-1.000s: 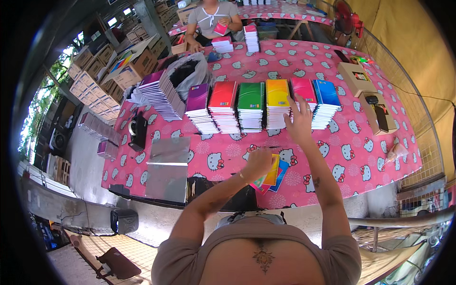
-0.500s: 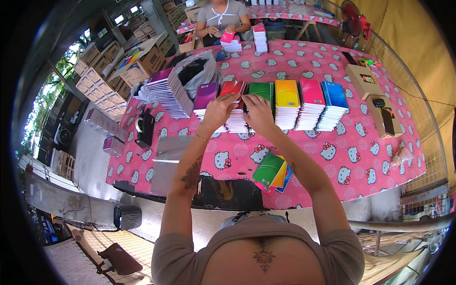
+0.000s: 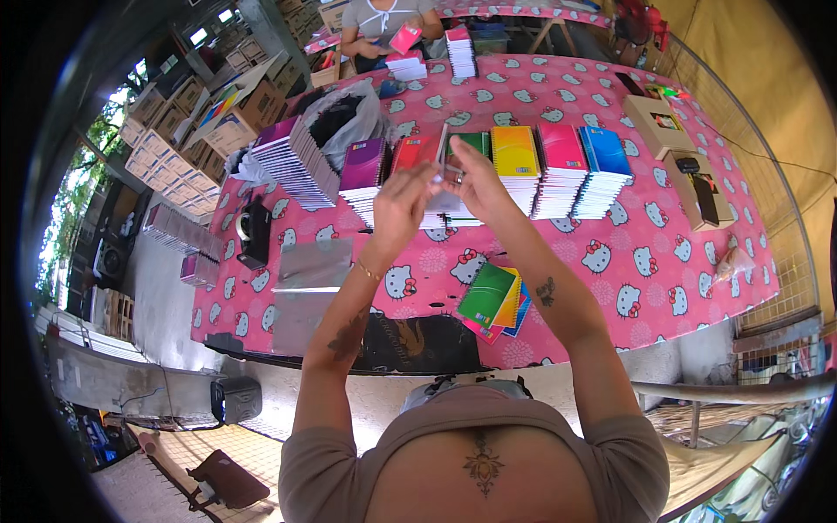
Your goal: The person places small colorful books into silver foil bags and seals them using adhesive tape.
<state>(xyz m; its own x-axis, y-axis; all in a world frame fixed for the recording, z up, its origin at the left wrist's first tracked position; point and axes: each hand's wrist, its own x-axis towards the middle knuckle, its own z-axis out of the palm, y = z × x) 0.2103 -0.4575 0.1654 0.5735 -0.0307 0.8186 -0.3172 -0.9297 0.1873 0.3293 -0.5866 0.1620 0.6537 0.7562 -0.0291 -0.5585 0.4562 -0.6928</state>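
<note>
At the frame's upper centre, part red notebooks point(image 3: 408, 154) gently with left hand point(image 3: 401, 199) curled, right hand point(image 3: 480, 185) half-open, and exact grips unclear.

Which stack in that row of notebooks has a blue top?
The blue stack at the row's right end, beside the pink stack; no other top there is blue.

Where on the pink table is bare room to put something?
Right front: bare cloth between fanned notebooks, blue stack and cardboard boxes. Another patch: between notebook row and far stacks. Crowded: the row by left hand and right hand; also the left side, with plastic bag and tape dispenser.
</note>
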